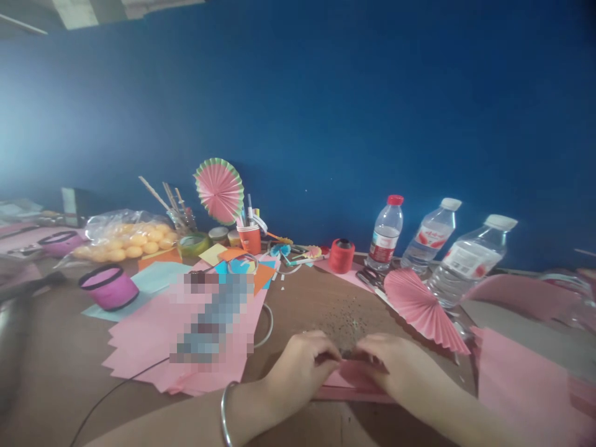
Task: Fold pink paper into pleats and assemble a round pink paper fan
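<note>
Both hands work on a sheet of pink paper near the table's front edge. My left hand pinches its left part, thumb and fingers pressed together. On the other side, my right hand grips the paper with bent fingers. The sheet looks partly folded between the hands, though the fingers hide much of it. Just beyond lies a scatter of small dark specks on the brown tabletop. A pleated pink paper fan rests to the right of my right hand.
Pink sheets lie at left beside a purple round container. Three bottles, one a red-capped bottle, line the blue wall with a red thread spool and scissors. An orange cup holds pens.
</note>
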The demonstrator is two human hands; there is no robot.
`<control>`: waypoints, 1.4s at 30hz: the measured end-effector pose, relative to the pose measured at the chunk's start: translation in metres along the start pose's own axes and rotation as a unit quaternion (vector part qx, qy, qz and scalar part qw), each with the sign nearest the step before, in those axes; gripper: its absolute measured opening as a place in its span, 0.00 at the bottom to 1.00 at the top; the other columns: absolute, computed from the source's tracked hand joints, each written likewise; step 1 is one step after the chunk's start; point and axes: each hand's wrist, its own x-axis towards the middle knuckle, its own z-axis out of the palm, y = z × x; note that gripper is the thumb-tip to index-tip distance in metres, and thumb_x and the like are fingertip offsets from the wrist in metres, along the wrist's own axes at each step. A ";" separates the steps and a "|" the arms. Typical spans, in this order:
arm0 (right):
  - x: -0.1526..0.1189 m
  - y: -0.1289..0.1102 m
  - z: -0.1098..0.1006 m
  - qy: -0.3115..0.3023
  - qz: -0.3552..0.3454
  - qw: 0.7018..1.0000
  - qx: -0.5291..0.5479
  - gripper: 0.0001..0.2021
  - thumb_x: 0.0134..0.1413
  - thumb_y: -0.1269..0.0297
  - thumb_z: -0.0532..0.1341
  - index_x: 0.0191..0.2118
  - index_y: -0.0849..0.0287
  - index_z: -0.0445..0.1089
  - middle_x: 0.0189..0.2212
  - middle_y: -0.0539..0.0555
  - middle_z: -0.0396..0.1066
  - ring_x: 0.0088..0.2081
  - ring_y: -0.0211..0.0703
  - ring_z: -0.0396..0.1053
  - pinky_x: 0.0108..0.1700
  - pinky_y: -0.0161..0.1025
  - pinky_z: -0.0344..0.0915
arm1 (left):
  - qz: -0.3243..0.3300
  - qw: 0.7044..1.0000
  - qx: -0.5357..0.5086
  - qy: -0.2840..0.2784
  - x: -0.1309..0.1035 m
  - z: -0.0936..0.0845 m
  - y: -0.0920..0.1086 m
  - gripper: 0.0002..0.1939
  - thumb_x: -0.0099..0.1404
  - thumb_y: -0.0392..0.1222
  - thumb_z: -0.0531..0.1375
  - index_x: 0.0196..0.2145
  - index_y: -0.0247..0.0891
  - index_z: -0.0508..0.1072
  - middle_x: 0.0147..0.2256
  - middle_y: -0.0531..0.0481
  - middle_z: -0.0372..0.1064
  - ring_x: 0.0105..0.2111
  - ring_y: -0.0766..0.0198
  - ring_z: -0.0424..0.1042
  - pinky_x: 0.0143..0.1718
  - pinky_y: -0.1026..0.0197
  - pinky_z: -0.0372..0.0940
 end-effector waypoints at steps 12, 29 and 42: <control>0.011 -0.001 0.014 -0.028 -0.027 0.996 -0.081 0.13 0.55 0.71 0.50 0.27 0.57 0.70 0.26 0.51 0.70 0.30 0.42 0.66 0.34 0.37 0.55 | 0.006 0.999 -0.023 -0.033 -0.001 -0.004 -0.011 0.06 0.57 0.35 0.60 0.32 0.39 0.77 0.28 0.52 0.73 0.28 0.67 0.69 0.31 0.67 0.61; 0.016 0.017 0.017 0.010 -0.039 0.996 -0.079 0.13 0.58 0.70 0.48 0.28 0.58 0.67 0.28 0.53 0.68 0.31 0.43 0.66 0.34 0.36 0.58 | 0.019 0.978 0.205 0.007 0.010 -0.095 0.007 0.16 0.62 0.35 0.48 0.45 0.42 0.70 0.40 0.49 0.65 0.38 0.61 0.65 0.42 0.57 0.60; 0.016 0.034 0.030 0.023 -0.053 0.993 -0.104 0.04 0.51 0.70 0.56 0.32 0.59 0.68 0.32 0.56 0.71 0.35 0.48 0.67 0.38 0.42 0.59 | -0.114 0.917 0.376 0.073 -0.032 -0.178 -0.110 0.25 0.57 0.31 0.47 0.49 0.54 0.66 0.43 0.50 0.58 0.46 0.55 0.57 0.50 0.49 0.50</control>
